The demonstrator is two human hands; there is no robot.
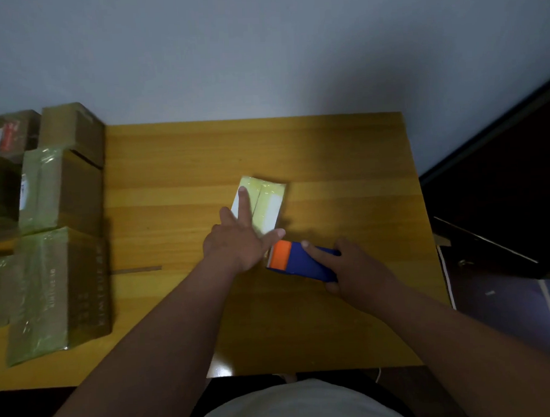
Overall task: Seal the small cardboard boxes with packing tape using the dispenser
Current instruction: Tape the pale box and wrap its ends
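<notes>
From the head view, a small white cardboard box (261, 205) lies in the middle of the yellow wooden surface (344, 161). Shiny tape already covers its top. The left hand (240, 238) presses it flat, fingers spread. Just beside the box, the right hand (352, 268) has its grip curled around the blue and orange tape dispenser (298, 261). This strip looks almost finished; it probably needs cutting. Left of the box stand taped brown cardboard boxes (60, 224).

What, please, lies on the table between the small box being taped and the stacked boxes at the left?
In the head view, only bare table lies between the small box and the stacked boxes.
</notes>
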